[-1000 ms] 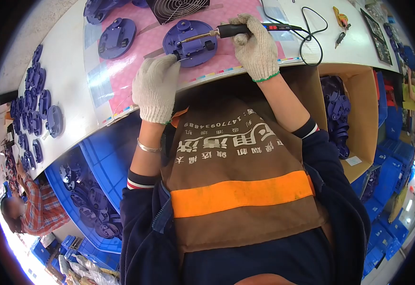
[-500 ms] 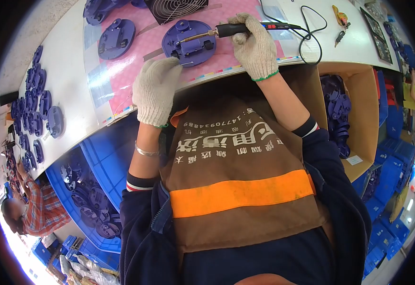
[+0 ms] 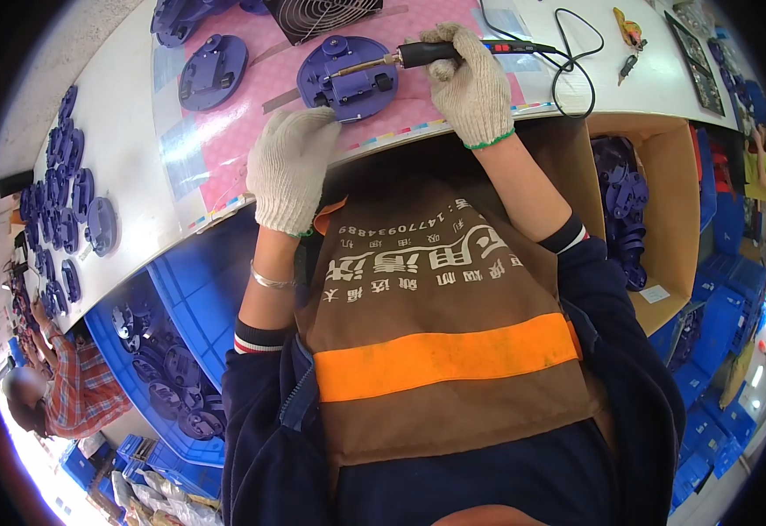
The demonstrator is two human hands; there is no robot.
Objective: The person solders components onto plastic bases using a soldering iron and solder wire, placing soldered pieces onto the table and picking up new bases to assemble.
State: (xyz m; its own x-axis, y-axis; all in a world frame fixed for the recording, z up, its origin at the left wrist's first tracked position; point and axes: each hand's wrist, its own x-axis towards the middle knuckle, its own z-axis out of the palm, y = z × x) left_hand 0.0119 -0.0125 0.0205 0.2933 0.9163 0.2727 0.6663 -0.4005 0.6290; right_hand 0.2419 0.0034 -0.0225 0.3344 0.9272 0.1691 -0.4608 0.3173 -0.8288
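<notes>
My right hand [image 3: 472, 88], in a white knitted glove, is closed around the black handle of a soldering iron [image 3: 422, 55]. The iron's metal shaft points left, and its tip meets or hovers just over a round purple plastic housing [image 3: 361, 103] with small black parts. At the housing's near left edge is my gloved left hand [image 3: 291, 162]. Its fingers are pressed together, and whatever they pinch is too small or hidden to name. A second purple housing [image 3: 214, 74] lies left of the first on the pink mat [image 3: 256, 123].
A black fan [image 3: 323, 16] stands behind the housing. The iron's cable [image 3: 567, 53] loops rightward, near a keychain [image 3: 630, 39]. Many purple housings [image 3: 101, 225] sit at left. A blue crate [image 3: 186, 320] and a cardboard box [image 3: 668, 175] hold more. Another person [image 3: 85, 386] works at far left.
My left hand has shifted slightly right along the housing's near edge. The housings appear very slightly left of before. The soldering iron and my right hand look almost unmoved.
</notes>
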